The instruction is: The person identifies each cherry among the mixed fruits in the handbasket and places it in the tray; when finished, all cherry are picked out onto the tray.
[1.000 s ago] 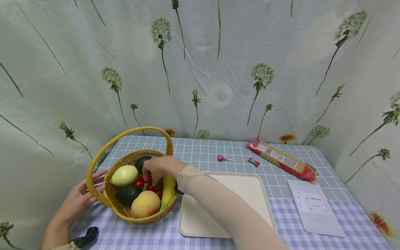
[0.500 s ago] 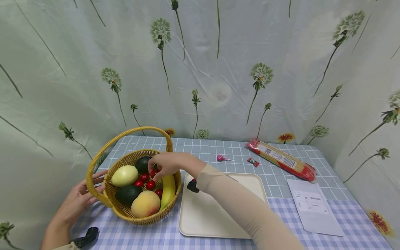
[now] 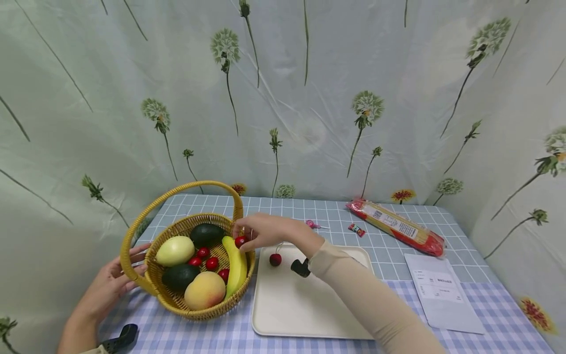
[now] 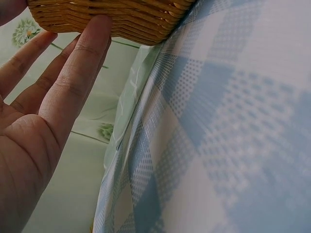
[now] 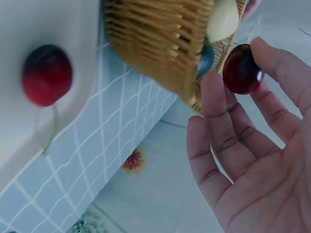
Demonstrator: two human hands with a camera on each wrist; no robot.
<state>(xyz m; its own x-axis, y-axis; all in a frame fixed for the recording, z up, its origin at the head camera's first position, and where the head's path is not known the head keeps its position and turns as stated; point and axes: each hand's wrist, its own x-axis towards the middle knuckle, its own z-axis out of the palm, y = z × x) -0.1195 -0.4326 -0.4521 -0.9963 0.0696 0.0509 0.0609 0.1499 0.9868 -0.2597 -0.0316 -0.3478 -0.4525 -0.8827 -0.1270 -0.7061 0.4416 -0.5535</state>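
Observation:
My right hand (image 3: 264,231) pinches a small, glossy, round red fruit (image 5: 243,69) between thumb and fingertips; no stem shows on it. It is above the right rim of the yellow wicker basket (image 3: 155,285), beside the banana (image 3: 236,268). My left hand (image 3: 107,284) rests its extended fingers against the basket's left side; in the left wrist view the fingertips touch the wicker. Several more small red fruits (image 3: 212,263) lie in the basket with a peach (image 3: 205,290), a pale yellow-green fruit (image 3: 175,251) and dark green avocado-like fruits (image 3: 181,277). A stemmed cherry (image 3: 275,259) lies on the cream tray (image 3: 292,305).
The tall basket handle (image 3: 128,246) arches over the fruit. Behind the tray are a lollipop (image 3: 311,224) and a small wrapped candy (image 3: 356,229). A pack of dry noodles (image 3: 398,223) and a white labelled envelope (image 3: 443,292) lie at the right.
My right hand has come up out of the basket and moved right, carrying the red fruit. The cherry on the tray has come into fuller view. My left hand stays at the basket.

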